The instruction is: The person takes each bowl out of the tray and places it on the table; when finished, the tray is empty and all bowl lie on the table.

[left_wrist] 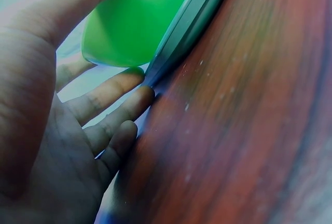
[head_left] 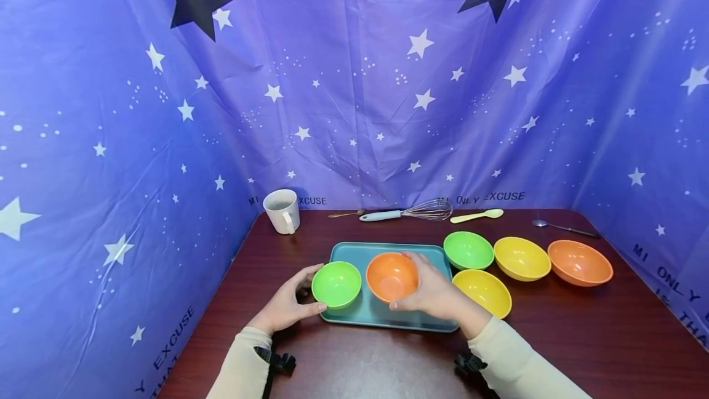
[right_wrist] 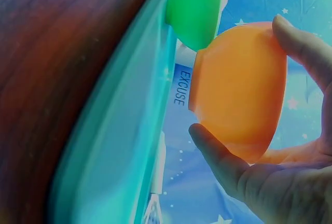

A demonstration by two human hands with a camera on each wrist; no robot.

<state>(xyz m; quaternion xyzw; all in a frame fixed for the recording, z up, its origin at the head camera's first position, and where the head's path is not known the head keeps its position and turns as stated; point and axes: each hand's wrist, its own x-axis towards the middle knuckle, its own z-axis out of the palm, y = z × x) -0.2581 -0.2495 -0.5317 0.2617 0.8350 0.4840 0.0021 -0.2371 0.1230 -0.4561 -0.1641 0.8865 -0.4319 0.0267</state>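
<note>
A small green bowl rests at the left end of a teal tray. My left hand holds it from the left, with the thumb at the near side of the rim and the forefinger at the far side; the other fingers spread loosely beside the tray edge in the left wrist view. A small orange bowl is gripped by my right hand between thumb and fingers. In the right wrist view this orange bowl hangs clear above the tray, its base toward the tray surface.
Right of the tray stand another green bowl, two yellow bowls and a larger orange bowl. Along the back lie a whisk, a yellow spoon and metal spoons. A white mug stands back left.
</note>
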